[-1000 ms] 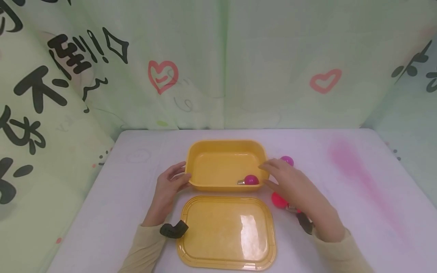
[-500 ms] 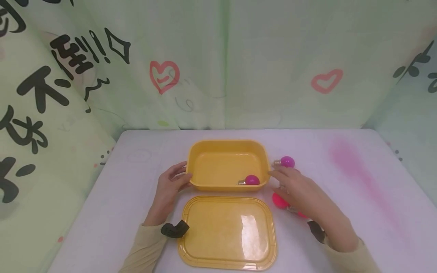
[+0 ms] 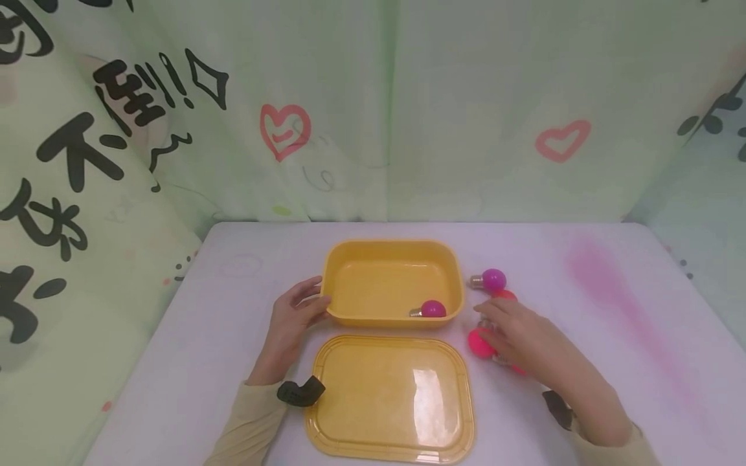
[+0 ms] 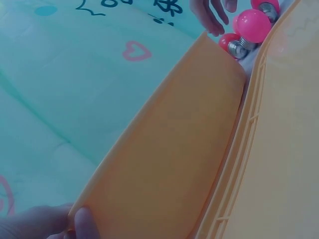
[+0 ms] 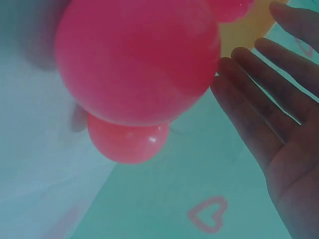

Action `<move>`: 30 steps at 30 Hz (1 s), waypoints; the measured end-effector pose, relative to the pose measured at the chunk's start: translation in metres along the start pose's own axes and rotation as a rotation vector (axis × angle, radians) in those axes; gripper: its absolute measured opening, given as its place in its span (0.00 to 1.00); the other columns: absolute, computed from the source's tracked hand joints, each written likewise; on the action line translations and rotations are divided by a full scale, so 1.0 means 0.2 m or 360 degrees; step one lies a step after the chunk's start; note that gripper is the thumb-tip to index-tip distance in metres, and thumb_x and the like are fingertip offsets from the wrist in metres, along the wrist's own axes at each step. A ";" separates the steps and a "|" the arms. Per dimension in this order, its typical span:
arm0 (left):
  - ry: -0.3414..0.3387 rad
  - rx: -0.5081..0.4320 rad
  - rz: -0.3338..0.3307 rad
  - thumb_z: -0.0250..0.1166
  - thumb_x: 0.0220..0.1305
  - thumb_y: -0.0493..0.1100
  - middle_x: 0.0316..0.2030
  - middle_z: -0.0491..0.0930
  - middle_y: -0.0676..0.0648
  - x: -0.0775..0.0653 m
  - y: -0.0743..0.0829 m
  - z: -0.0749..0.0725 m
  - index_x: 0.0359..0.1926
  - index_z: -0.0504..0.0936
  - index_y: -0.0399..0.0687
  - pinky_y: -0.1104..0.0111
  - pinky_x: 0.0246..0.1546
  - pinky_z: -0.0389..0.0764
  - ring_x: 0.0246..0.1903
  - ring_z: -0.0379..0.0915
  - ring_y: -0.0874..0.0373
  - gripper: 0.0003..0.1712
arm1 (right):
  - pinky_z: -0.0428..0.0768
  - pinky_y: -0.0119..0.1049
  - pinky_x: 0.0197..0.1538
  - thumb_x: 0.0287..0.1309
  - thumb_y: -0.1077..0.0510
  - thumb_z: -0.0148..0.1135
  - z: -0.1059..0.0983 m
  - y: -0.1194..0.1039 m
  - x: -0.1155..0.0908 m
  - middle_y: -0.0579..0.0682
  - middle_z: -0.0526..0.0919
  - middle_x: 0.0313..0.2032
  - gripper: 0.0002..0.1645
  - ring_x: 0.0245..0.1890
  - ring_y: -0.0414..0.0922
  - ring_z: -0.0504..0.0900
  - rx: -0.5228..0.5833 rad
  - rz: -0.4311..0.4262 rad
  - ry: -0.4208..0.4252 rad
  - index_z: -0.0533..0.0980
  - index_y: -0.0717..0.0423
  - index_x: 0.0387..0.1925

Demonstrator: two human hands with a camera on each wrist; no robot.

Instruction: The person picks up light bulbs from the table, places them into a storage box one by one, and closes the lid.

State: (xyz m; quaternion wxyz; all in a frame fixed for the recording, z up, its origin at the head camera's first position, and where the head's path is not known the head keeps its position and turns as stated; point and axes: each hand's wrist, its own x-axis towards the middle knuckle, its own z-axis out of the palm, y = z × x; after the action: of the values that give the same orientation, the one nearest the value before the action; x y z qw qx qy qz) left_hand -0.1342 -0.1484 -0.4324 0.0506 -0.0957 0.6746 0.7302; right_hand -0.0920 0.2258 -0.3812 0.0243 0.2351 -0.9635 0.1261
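The bare left hand [image 3: 295, 310] keeps its fingers bent, with the thumb set opposite, in a hold. The bare right hand [image 3: 519, 330] is directed forward and inward, its back upward, its fingers nearly straight and slightly apart.

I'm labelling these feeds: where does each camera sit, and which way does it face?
Head: head-worn, facing forward and down at the yellow box; left hand and right hand show.
Left wrist: wrist-worn, facing along the box's side; both hands partly show.
Right wrist: wrist-worn, facing bulbs up close; right hand shows.
Shared by wrist views: bulbs, right hand.
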 end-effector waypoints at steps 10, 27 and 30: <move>-0.0009 0.0017 0.0001 0.69 0.63 0.37 0.57 0.73 0.39 0.00 0.00 0.00 0.64 0.75 0.45 0.71 0.43 0.85 0.44 0.81 0.61 0.28 | 0.82 0.52 0.54 0.52 0.51 0.75 0.02 0.03 -0.02 0.52 0.83 0.48 0.27 0.51 0.53 0.80 0.0059 -0.0043 -0.0102 0.80 0.59 0.52; -0.0006 0.0012 -0.0004 0.68 0.63 0.35 0.57 0.72 0.40 -0.01 0.01 0.00 0.64 0.74 0.44 0.70 0.43 0.85 0.44 0.79 0.60 0.28 | 0.84 0.47 0.51 0.49 0.54 0.77 0.04 0.03 -0.03 0.46 0.84 0.43 0.21 0.47 0.48 0.81 0.0069 -0.0050 -0.0186 0.83 0.52 0.46; -0.0009 0.0008 -0.0001 0.68 0.63 0.35 0.57 0.72 0.40 -0.01 0.01 0.00 0.64 0.74 0.43 0.70 0.42 0.85 0.44 0.79 0.60 0.28 | 0.84 0.48 0.51 0.49 0.54 0.77 0.04 0.03 -0.03 0.46 0.85 0.43 0.21 0.47 0.48 0.82 0.0074 -0.0045 -0.0190 0.83 0.51 0.46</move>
State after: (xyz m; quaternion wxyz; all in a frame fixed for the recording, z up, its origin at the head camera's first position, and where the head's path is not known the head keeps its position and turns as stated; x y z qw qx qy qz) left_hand -0.1336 -0.1478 -0.4301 0.0531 -0.0939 0.6762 0.7287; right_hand -0.0894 0.2314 -0.3911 -0.0370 0.2562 -0.9566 0.1338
